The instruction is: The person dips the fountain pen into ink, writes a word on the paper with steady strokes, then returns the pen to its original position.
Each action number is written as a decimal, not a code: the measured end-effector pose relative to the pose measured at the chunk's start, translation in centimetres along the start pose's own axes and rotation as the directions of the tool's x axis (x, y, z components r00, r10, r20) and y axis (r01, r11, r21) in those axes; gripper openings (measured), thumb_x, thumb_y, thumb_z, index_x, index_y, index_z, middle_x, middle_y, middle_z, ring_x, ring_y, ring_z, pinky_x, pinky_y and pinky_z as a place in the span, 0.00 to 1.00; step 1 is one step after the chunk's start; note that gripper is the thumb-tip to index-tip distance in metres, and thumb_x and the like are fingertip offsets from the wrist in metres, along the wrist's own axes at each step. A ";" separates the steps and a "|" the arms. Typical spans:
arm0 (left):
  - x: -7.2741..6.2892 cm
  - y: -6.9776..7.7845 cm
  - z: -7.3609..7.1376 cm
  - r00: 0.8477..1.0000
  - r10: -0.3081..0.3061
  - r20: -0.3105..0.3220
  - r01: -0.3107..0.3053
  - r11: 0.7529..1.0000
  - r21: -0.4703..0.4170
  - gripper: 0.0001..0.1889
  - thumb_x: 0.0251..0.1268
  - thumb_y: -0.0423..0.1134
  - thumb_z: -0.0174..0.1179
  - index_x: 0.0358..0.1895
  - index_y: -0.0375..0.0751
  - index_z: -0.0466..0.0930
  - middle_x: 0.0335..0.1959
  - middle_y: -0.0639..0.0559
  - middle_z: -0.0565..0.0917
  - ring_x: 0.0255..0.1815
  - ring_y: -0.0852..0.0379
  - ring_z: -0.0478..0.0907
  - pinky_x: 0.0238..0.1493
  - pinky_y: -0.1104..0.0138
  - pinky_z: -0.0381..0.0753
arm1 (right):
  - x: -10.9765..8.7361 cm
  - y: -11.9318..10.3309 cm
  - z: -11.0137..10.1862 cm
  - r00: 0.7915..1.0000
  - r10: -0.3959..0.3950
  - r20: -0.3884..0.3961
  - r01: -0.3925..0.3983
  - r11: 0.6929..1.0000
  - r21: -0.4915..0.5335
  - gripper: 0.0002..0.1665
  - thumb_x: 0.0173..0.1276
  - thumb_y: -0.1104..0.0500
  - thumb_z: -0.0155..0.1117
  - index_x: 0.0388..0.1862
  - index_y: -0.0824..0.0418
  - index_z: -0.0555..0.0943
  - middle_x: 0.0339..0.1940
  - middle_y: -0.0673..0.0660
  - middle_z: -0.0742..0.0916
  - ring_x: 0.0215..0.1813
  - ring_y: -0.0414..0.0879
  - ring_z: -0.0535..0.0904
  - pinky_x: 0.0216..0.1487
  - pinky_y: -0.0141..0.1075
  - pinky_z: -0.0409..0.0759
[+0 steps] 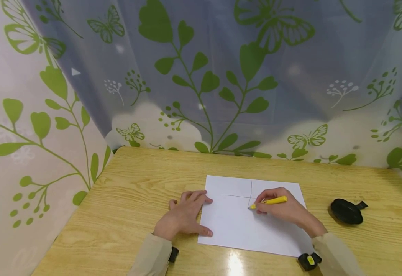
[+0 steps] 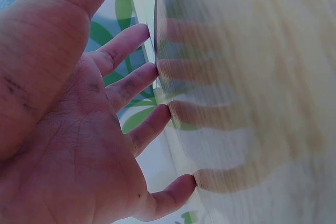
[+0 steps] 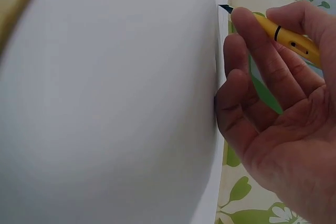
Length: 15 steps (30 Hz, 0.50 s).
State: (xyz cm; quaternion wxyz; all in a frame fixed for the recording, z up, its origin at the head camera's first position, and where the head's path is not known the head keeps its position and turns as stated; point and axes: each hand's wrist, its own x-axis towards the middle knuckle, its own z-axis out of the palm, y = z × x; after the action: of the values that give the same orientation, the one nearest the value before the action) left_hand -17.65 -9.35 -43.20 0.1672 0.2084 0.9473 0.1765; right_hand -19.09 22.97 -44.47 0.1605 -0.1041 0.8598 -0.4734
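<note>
On the worktop (image 1: 145, 172), our right hand (image 1: 285, 210) pinches a yellow pen (image 1: 276, 200), tip on the white paper (image 1: 235, 226); our left hand (image 1: 186, 215) rests, spread, across the paper's left edge.

The white rectangular paper sheet (image 1: 233, 228) lies on the yellowish wood-grained table (image 1: 145, 168), left of the black oval object (image 1: 346, 211). The slim yellow pen (image 1: 278, 200) is over the sheet; behind the table hangs the blue-grey leaf-printed curtain (image 1: 290, 84).
</note>
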 end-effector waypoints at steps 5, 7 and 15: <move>0.2 -0.2 0.1 1.000 0.000 0.003 0.000 1.000 0.003 0.45 0.49 0.62 0.77 0.72 0.57 0.68 0.82 0.55 0.58 0.80 0.39 0.53 0.65 0.29 0.59 | 0.0 0.2 0.1 1.000 -0.015 0.014 0.015 1.000 -0.003 0.11 0.69 0.52 0.70 0.41 0.59 0.87 0.34 0.55 0.91 0.35 0.47 0.85 0.37 0.33 0.79; 0.3 -0.2 0.2 1.000 0.001 0.002 -0.001 1.000 0.007 0.45 0.50 0.63 0.77 0.72 0.58 0.68 0.83 0.55 0.58 0.80 0.39 0.53 0.65 0.29 0.59 | 0.0 0.2 0.1 1.000 -0.023 0.021 0.023 1.000 0.002 0.11 0.69 0.53 0.70 0.41 0.59 0.87 0.34 0.55 0.91 0.34 0.47 0.85 0.37 0.33 0.80; 0.4 -0.2 0.2 1.000 -0.003 0.006 0.002 1.000 0.014 0.45 0.49 0.63 0.77 0.72 0.58 0.67 0.82 0.55 0.58 0.80 0.39 0.54 0.65 0.29 0.59 | -0.2 0.1 0.3 0.998 -0.030 0.052 0.029 1.000 0.010 0.10 0.69 0.54 0.70 0.40 0.60 0.87 0.33 0.56 0.92 0.34 0.47 0.85 0.38 0.32 0.79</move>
State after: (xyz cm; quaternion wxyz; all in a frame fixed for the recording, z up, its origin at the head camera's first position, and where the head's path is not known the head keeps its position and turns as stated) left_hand -17.99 -9.34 -43.52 0.1686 0.2089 0.9484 0.1690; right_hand -18.82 22.85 -44.63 0.1764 -0.1285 0.8514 -0.4770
